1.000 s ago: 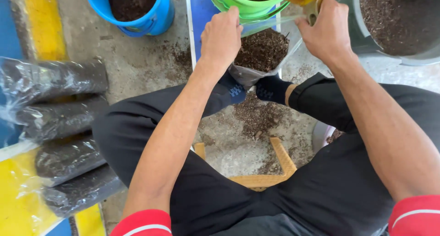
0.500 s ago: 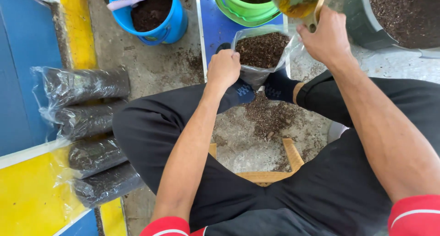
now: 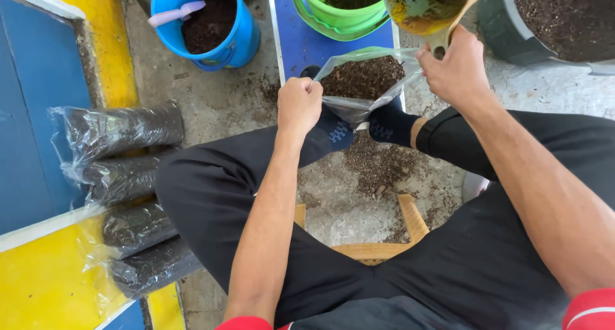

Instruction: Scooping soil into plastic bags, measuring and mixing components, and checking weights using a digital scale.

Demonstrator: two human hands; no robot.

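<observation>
**Soil bag nearly full, scoop held above it**

The left hand (image 3: 299, 106) is closed in a fist, pinching the near-left rim of a clear plastic bag (image 3: 359, 102) and holding its mouth open. The bag stands between the person's dark-socked feet, at about 12 o'clock from the wooden stool (image 3: 384, 240), with its long axis upright and its mouth pointing up toward the camera. Dark soil (image 3: 362, 77) fills it close to the rim, so the filling looks almost done; the mouth is not yet closed.

The right hand (image 3: 456, 67) is wrapped around the handle of a yellow scoop (image 3: 426, 6), which hangs at 1 o'clock from the bag, just above its far rim. Whether soil is leaving the scoop cannot be told.

At 9 o'clock, four filled bags (image 3: 125, 195) lie on their sides in a row, long axes running left to right. A blue bucket (image 3: 208, 25), a green bucket (image 3: 336, 13) and a grey tub (image 3: 551, 22) of soil stand beyond.
</observation>
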